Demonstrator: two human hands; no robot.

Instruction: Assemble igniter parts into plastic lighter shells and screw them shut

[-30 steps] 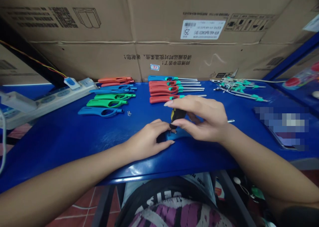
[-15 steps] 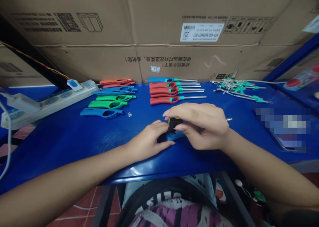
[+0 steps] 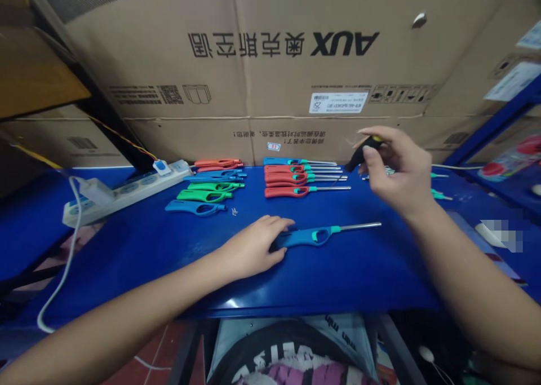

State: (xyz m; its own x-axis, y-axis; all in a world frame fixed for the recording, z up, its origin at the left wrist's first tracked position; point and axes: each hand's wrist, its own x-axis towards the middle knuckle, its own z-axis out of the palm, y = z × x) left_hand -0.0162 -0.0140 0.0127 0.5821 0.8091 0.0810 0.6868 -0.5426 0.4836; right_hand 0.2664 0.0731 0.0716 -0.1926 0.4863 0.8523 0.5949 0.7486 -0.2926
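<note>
Left hand (image 3: 253,247): grip pinches butt of blue lighter (image 3: 298,238), which lies midway between the counter's (image 3: 203,286) front and back edges. Right hand (image 3: 401,168): grip pinches black screwdriver (image 3: 357,158), raised above counter. Carton (image 3: 274,7) behind bears inverted "AUX" (image 3: 344,44) beside Chinese characters (image 3: 295,44); its white label (image 3: 338,102) shows "25", also inverted.

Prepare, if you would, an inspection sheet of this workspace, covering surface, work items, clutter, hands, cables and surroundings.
Surface: glossy blue tabletop, reflecting light.
Work items: blue lighter lying flat; screwdriver raised clear of it; red lighters and green casings behind.
Clutter: small metal pieces beside the casings.
Hands: left hand at the blue lighter's handle end, grip firmness unclear; right hand holds the screwdriver.
Cables: white cable looping beside the power strip.
Surroundings: cardboard behind, printing inverted.
</note>
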